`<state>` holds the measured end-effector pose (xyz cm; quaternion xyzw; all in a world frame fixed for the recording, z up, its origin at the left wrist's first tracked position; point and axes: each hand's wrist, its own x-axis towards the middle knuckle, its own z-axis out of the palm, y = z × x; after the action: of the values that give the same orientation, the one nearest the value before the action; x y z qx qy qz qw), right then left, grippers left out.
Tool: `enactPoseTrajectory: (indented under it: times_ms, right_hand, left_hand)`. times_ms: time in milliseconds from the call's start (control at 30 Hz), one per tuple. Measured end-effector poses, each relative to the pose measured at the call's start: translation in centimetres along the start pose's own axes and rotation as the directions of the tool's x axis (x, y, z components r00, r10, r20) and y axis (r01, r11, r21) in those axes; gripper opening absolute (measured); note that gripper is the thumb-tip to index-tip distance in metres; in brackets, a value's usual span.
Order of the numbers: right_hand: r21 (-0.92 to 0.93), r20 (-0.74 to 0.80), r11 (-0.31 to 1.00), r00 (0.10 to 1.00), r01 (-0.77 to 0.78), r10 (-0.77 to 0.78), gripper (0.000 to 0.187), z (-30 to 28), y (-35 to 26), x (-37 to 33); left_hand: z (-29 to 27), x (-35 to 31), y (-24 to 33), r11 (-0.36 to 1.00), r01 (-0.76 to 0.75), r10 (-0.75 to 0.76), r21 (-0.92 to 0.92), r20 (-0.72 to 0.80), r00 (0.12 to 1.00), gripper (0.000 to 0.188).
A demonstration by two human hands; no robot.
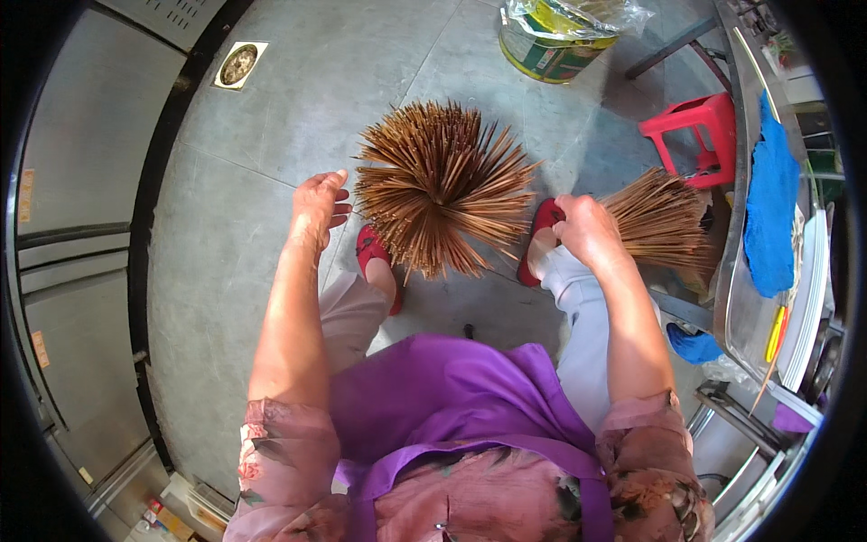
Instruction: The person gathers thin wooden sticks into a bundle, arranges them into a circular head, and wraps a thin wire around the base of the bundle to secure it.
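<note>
A thick bundle of thin brown sticks (442, 194), like bamboo skewers, stands on the floor between my feet, its tops fanned out in a swirl. Just left of it is my left hand (321, 204), its fingers apart and slightly bent, with nothing in them. My right hand (589, 228) is to the right of the bundle, above my right knee, with its fingers curled in. Whatever those fingers may hold is hidden. Beside the right hand, a second bundle of sticks (664, 219) leans and spreads toward the table.
A red plastic stool (695, 135) and a green bucket (555, 45) topped with clear plastic stand beyond. On the metal table at right lie a blue cloth (772, 203) and a yellow-handled tool (775, 334). Steel cabinets (77, 181) line the left; a floor drain (240, 66) lies near them.
</note>
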<state>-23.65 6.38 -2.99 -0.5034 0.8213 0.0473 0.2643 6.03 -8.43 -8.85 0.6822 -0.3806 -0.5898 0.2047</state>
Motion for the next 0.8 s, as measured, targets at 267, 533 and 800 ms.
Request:
enactPoseTrajectory:
  times_ms: [267,533,800]
  right_hand:
    - [-0.063,0.255,0.994,0.964,0.087,-0.069,0.023,0.9,0.4,-0.5]
    - [0.08,0.221,0.985,0.961,0.154,-0.168,0.041,2.2,0.2,0.0]
    - [0.073,0.25,0.988,0.956,0.138,-0.153,0.039,1.8,-0.5,-0.1]
  left_hand:
    - [2.5,-0.3,-0.4,0.994,0.063,-0.046,-0.085,0.193,0.98,0.043]
    - [4.7,-2.1,-0.5,0.991,-0.082,0.069,0.103,0.124,0.99,0.051]
    - [2.2,0.9,-1.0,0.994,0.019,-0.018,-0.11,0.009,1.0,0.04]
